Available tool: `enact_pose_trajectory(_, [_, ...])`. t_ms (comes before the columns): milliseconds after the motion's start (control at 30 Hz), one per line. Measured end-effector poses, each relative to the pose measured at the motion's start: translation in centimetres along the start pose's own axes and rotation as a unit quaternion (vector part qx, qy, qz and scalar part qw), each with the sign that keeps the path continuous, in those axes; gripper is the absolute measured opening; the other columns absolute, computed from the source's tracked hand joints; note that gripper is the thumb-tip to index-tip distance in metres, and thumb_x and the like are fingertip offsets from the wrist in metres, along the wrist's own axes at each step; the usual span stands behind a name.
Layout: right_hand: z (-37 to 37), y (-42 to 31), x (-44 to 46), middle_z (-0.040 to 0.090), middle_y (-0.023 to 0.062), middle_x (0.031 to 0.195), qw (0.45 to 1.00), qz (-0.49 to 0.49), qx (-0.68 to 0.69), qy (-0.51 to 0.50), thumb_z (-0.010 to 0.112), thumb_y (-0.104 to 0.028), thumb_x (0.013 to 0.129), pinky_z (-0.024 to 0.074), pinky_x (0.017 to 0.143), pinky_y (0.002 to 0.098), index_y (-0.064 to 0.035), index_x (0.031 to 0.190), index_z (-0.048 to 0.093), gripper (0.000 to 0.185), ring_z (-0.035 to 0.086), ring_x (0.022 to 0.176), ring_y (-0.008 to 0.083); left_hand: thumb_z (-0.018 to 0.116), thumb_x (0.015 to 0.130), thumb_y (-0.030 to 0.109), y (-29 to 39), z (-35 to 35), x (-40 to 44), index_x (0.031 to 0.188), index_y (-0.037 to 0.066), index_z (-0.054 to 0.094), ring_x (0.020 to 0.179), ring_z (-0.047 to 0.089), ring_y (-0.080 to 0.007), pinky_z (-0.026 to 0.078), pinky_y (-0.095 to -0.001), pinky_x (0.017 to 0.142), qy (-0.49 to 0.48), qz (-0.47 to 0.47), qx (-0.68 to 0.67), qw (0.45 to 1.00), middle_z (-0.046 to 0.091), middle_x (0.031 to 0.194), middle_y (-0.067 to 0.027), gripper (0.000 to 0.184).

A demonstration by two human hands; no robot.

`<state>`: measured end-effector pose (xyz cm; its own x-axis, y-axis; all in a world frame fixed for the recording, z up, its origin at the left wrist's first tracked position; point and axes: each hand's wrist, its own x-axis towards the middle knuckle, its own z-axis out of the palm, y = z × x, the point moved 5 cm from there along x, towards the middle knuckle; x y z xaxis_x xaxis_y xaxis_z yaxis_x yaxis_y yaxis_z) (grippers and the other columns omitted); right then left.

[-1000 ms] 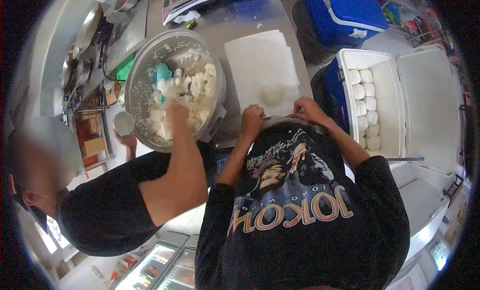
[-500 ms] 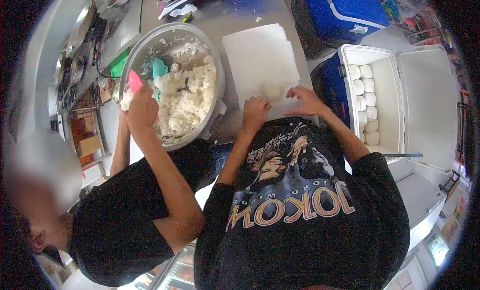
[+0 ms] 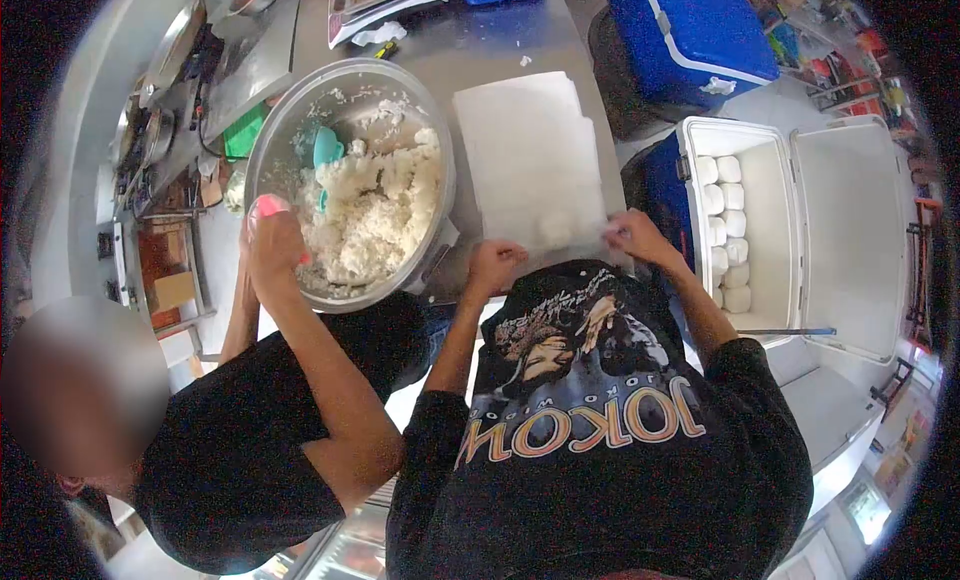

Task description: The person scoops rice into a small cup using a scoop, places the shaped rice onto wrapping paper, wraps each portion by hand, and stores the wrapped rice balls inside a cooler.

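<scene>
A stack of white wrapping paper (image 3: 525, 145) lies on the steel table, with a pale, blurred rice portion (image 3: 555, 230) at its near end. I cannot tell whether paper covers the rice. My left hand (image 3: 495, 266) is closed at the paper's near left corner, fingertips pinched together. Across from it, my right hand (image 3: 640, 238) pinches the near right edge of the paper, slightly smeared by motion. The rice sits between my two hands, touched by neither.
On the left a co-worker's hand (image 3: 272, 245) holds a pink scoop (image 3: 268, 206) over a large tub (image 3: 447, 195) of cooked rice (image 3: 385, 205) with a teal scoop (image 3: 327, 148). At right, an open cooler (image 3: 775, 230) holds several white wrapped packs (image 3: 735, 223).
My hands have moved apart, and the right one has gone from spread fingers to a pinch at the paper's edge. The rice portion is nearer to me. The co-worker's pink scoop has lowered.
</scene>
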<state>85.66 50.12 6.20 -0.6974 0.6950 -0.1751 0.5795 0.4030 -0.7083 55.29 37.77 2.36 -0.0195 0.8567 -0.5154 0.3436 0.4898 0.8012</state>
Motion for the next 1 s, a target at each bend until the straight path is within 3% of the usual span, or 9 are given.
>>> enact_pose_trajectory(67, [-0.1,0.6,0.8,0.063,0.0127,0.066,0.956,0.185,0.224,0.027,0.062,-0.027,0.096,0.0483,0.066,0.0431,-0.0037,0.081,0.070,0.029,0.063,0.064,0.0290,0.080,0.084,0.029,0.6,-0.7,0.5,0.099,0.002,0.077,0.095,0.067,-0.0159,0.054,-0.0328,0.082,0.111,-0.021,-0.067,0.991,0.075,0.100,-0.0086,0.032])
enact_pose_trajectory(167, [1.3,2.9,2.7,0.059,0.0145,0.058,0.972,0.154,0.121,0.128,0.061,-0.030,0.097,0.0450,0.053,0.0442,-0.0001,0.077,0.067,0.036,0.060,0.053,0.0298,0.081,0.084,0.033,-1.7,-0.6,1.9,0.100,-0.003,0.075,0.090,0.066,-0.0126,0.054,-0.0309,0.080,0.111,-0.086,-0.139,0.980,0.075,0.096,-0.0092,0.041])
enact_pose_trajectory(267, [2.1,4.7,3.0,0.071,0.0155,0.082,0.971,0.202,0.023,0.127,0.065,-0.037,0.092,0.0536,0.075,0.0461,-0.0005,0.089,0.071,0.037,0.070,0.082,0.0348,0.082,0.082,0.037,-3.9,0.2,3.8,0.107,-0.004,0.072,0.089,0.065,-0.0142,0.054,-0.0302,0.079,0.038,-0.146,-0.113,0.982,0.073,0.099,-0.0108,0.050])
enact_pose_trajectory(367, [0.0,0.0,2.3,0.071,0.0124,0.111,0.950,0.204,-0.106,0.213,0.065,-0.040,0.091,0.0498,0.091,0.0478,-0.0084,0.116,0.067,0.040,0.065,0.107,0.0348,0.080,0.083,0.039,-4.5,0.7,4.8,0.114,-0.002,0.070,0.092,0.066,-0.0189,0.054,-0.0322,0.081,0.030,-0.153,-0.087,0.984,0.072,0.104,-0.0131,0.053])
enact_pose_trajectory(467, [-1.1,-8.6,3.0,0.049,0.0108,0.149,0.971,-0.081,-0.166,0.153,0.064,-0.039,0.092,0.0379,0.105,0.0578,-0.0179,0.142,0.051,0.056,0.046,0.134,0.0381,0.076,0.086,0.038,-6.0,0.9,5.3,0.121,0.001,0.067,0.101,0.066,-0.0254,0.052,-0.0389,0.089,0.126,-0.119,0.061,0.983,0.070,0.110,-0.0165,0.052])
enact_pose_trajectory(600, [3.3,-8.1,6.3,0.026,0.0086,0.163,0.965,-0.063,-0.230,0.106,0.066,-0.033,0.091,0.0273,0.108,0.0633,-0.0201,0.152,0.038,0.068,0.030,0.143,0.0376,0.073,0.087,0.037,4.7,-1.3,2.7,0.135,0.006,0.058,0.126,0.053,-0.0329,0.042,-0.0528,0.105,0.331,0.102,0.286,0.893,0.059,0.133,-0.0198,0.060])
enact_pose_trajectory(700, [3.2,-7.6,7.6,0.025,0.0103,0.163,0.967,-0.046,-0.229,0.101,0.067,-0.034,0.091,0.0256,0.109,0.0651,-0.0197,0.154,0.035,0.072,0.027,0.145,0.0390,0.075,0.084,0.036,6.2,-0.9,6.0,0.137,0.006,0.053,0.137,0.039,-0.0330,0.035,-0.0612,0.106,0.317,0.063,0.376,0.868,0.048,0.145,-0.0168,0.064])
enact_pose_trajectory(800, [2.5,-7.9,8.0,0.025,0.0114,0.163,0.969,-0.041,-0.222,0.101,0.066,-0.036,0.091,0.0240,0.110,0.0653,-0.0199,0.154,0.036,0.072,0.027,0.145,0.0394,0.075,0.083,0.031,6.6,-1.1,8.0,0.127,0.007,0.058,0.139,0.036,-0.0336,0.036,-0.0656,0.101,0.267,0.113,0.376,0.880,0.048,0.143,-0.0147,0.053])
enact_pose_trajectory(1000, [1.7,-6.7,8.0,0.024,0.0120,0.163,0.973,-0.021,-0.200,0.113,0.069,-0.049,0.086,0.0224,0.111,0.0667,-0.0240,0.155,0.032,0.082,0.026,0.146,0.0399,0.074,0.080,0.018,8.5,-1.5,8.7,0.104,0.004,0.065,0.110,0.058,-0.0352,0.049,-0.0501,0.089,0.175,0.052,0.298,0.937,0.063,0.103,-0.0149,0.030])
